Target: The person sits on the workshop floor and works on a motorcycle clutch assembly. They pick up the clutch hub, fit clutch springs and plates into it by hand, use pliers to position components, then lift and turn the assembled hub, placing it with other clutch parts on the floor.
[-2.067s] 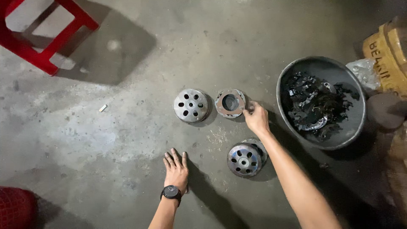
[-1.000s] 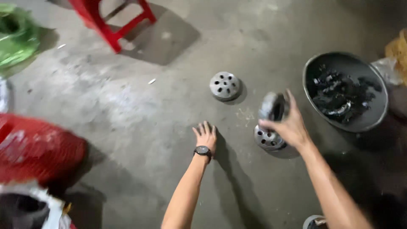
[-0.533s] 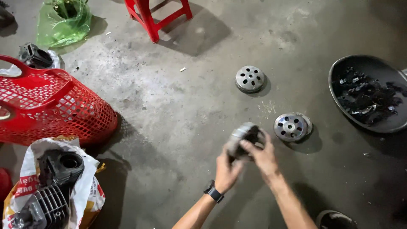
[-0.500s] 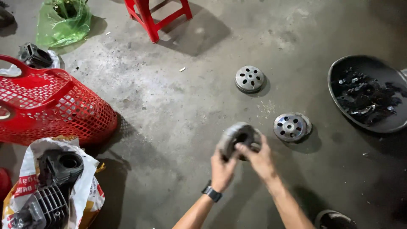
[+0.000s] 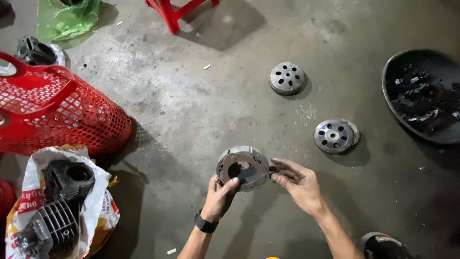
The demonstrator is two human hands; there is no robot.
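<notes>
- A round metal disc part (image 5: 243,168) with a big hole in its middle is held up over the concrete floor (image 5: 191,110), tilted so its flat rusty face looks toward the camera.
- The left hand (image 5: 219,197) grips the disc's lower left edge, thumb on the face and fingers curled behind; a dark watch sits on that wrist.
- The right hand (image 5: 299,184) touches the disc's right edge with its fingertips pinched close together on the rim.
- Just to the right of the hands, a second metal disc with small holes (image 5: 334,135) lies flat on the floor.
- Farther up, a third holed disc (image 5: 286,78) lies on the floor, well apart from the held one.
- At the right edge stands a dark round basin (image 5: 389,84) filled with small black metal bits.
- To the left lies a red plastic basket (image 5: 62,112) on its side.
- Below it, a white sack (image 5: 100,201) holds a dark engine part with cooling fins (image 5: 52,225).
- At the top are the legs of a red stool (image 5: 172,14) and a green plastic bag (image 5: 67,19).
- A dark shoe tip (image 5: 383,245) shows at the bottom right.
</notes>
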